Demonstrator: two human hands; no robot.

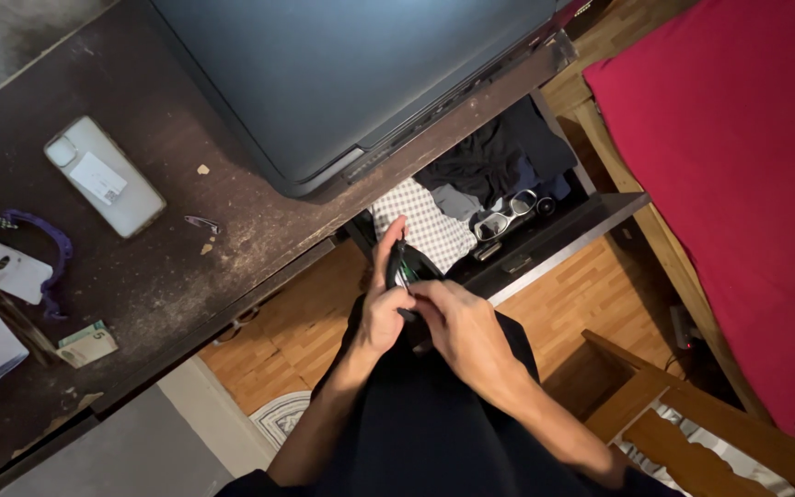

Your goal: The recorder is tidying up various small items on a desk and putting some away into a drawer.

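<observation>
Left hand (pixel 384 308) stands upright, fingers wrapped around a small dark gadget (pixel 404 269); right hand (pixel 457 322) reaches across, fingers pinching its lower end, above the open drawer (pixel 545 241).

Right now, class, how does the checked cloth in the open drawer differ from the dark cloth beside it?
The checked cloth is pale with a small grid pattern; the dark cloth is plain and near black. The checked cloth lies toward the drawer's front, near the hands, while the dark cloth lies farther back, partly under the desk. Both lie rumpled in the same drawer.
</observation>
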